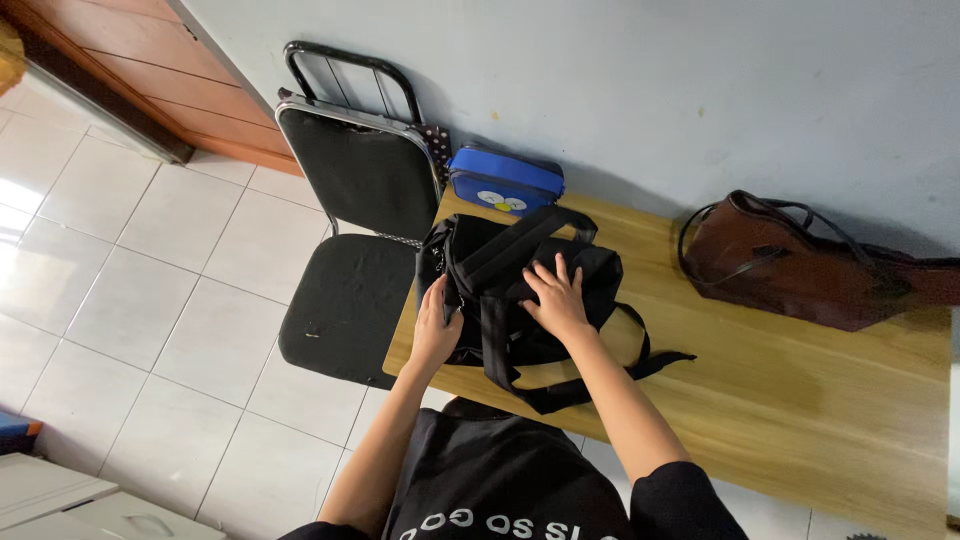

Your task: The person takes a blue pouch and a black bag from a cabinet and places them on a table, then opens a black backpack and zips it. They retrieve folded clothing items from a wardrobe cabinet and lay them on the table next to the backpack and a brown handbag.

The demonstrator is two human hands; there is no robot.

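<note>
At the desk's [800, 400] left edge, the soft, limp black backpack [520, 290] lies flat, left hand [435, 330] gripping its side, right hand [555, 295] pressing open-fingered on top; lift by the straps.

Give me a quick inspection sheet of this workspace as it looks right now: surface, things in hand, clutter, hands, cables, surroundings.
Surface: wooden table against a pale wall, mostly bare wood toward its right end.
Things in hand: black backpack lying on the table's left end, straps spilling toward the person.
Clutter: blue pouch at the wall behind the backpack; brown leather bag lying on its side farther right.
Hands: left hand grips the backpack's left edge; right hand rests flat on top, fingers spread.
Cables: nothing seen.
Surroundings: black folding chair beside the table's left end, white tiled floor, wooden door at upper left.
</note>
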